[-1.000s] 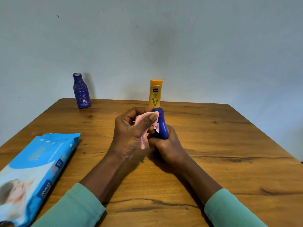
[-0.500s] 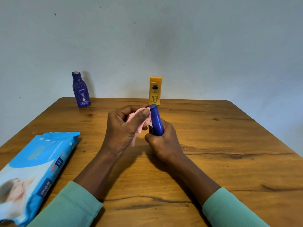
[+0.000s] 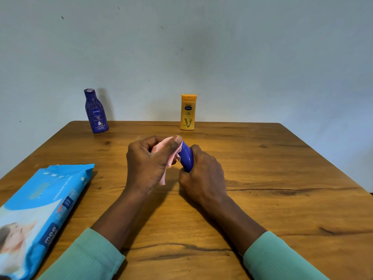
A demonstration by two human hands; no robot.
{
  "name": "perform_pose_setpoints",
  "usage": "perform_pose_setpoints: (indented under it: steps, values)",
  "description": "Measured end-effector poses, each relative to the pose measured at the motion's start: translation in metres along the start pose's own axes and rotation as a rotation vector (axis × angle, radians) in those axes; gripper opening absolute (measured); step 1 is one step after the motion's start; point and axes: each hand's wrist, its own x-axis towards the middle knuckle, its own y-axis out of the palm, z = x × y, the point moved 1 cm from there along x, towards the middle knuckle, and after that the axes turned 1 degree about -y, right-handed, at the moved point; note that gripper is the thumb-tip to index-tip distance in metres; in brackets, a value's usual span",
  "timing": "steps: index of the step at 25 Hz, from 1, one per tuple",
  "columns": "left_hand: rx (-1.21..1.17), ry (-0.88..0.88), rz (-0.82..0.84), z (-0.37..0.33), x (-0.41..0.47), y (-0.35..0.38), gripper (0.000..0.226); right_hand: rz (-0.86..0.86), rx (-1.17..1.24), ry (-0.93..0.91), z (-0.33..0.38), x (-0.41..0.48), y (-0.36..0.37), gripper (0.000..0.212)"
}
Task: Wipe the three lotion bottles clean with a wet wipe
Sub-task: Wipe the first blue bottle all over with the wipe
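My right hand [image 3: 202, 174] grips a small blue lotion bottle [image 3: 186, 156] at mid-table, its top tilted up and to the left. My left hand [image 3: 150, 162] holds a pink wet wipe [image 3: 165, 156], with the thumb pressing it against the bottle's top. Most of the bottle's body is hidden inside my right fist. A dark blue Nivea bottle [image 3: 96, 112] stands at the far left edge of the table. At the far edge near the middle, a yellow Vaseline bottle [image 3: 188, 112] stands upright.
A blue pack of baby wipes [image 3: 38, 217] lies at the near left of the wooden table [image 3: 282, 199]. A plain wall rises right behind the table's far edge.
Both hands and the blue bottle shifted slightly left, and the bottle tilted further left. The wipe stays pressed at the bottle's top. The two far bottles have not moved.
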Motion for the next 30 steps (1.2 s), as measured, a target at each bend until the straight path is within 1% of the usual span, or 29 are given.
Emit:
perform_pose_setpoints:
  steps: [2,3,5,7,9,11,12,14,15,16,17,18,20,22,23,24,26,28,30]
  values:
    - [-0.066,0.004,0.067,-0.001,0.002,-0.001,0.025,0.018,0.066,0.025,-0.001,0.000,-0.002,0.028]
    - [-0.099,0.007,0.099,-0.002,0.003,-0.002,0.021,0.050,0.151,0.054,-0.001,0.000,-0.004,0.028]
    - [-0.180,-0.020,0.130,-0.003,0.005,-0.004,0.020,0.162,0.402,0.126,0.001,0.001,-0.007,0.026]
    - [-0.281,-0.077,0.145,-0.004,0.007,-0.005,0.022,0.298,0.720,0.192,0.005,0.001,-0.008,0.023]
    - [-0.384,-0.144,0.167,-0.004,0.007,-0.007,0.019,0.496,1.050,0.314,0.006,-0.003,-0.004,0.028]
    - [-0.446,-0.239,0.204,-0.003,0.007,-0.011,0.016,0.750,1.280,0.452,0.004,-0.007,-0.001,0.033]
    - [-0.445,-0.279,0.238,-0.002,0.007,-0.013,0.017,0.886,1.355,0.472,0.001,-0.007,-0.002,0.031]
    - [-0.441,-0.331,0.341,-0.002,0.003,-0.015,0.025,1.129,1.467,0.445,-0.004,-0.008,-0.006,0.026]
    - [-0.440,-0.345,0.395,-0.003,0.001,-0.014,0.031,1.206,1.496,0.417,-0.005,-0.008,-0.008,0.020]
    - [-0.439,-0.351,0.432,-0.004,0.000,-0.013,0.036,1.241,1.510,0.387,-0.005,-0.009,-0.011,0.018]
    - [-0.440,-0.350,0.441,-0.005,0.000,-0.010,0.040,1.224,1.509,0.370,-0.006,-0.009,-0.011,0.023]
    - [-0.443,-0.341,0.420,-0.006,0.000,-0.008,0.042,1.171,1.498,0.378,-0.006,-0.008,-0.011,0.034]
    - [-0.431,-0.294,0.303,-0.004,0.004,-0.006,0.036,0.939,1.413,0.411,-0.008,-0.005,-0.010,0.049]
    - [-0.402,-0.266,0.206,0.001,0.009,-0.010,0.023,0.710,1.278,0.416,-0.005,-0.002,-0.010,0.053]
    - [-0.400,-0.282,0.196,0.004,0.010,-0.013,0.018,0.659,1.253,0.426,-0.004,-0.002,-0.009,0.052]
    - [-0.406,-0.305,0.208,0.006,0.010,-0.017,0.015,0.648,1.264,0.448,-0.002,-0.003,-0.008,0.052]
    - [-0.412,-0.324,0.254,0.008,0.011,-0.022,0.015,0.684,1.334,0.485,-0.002,-0.004,-0.007,0.057]
    - [-0.408,-0.326,0.289,0.008,0.009,-0.022,0.021,0.736,1.401,0.493,-0.006,-0.002,-0.006,0.058]
    - [-0.407,-0.326,0.296,0.007,0.006,-0.016,0.027,0.723,1.421,0.516,-0.008,-0.001,-0.004,0.060]
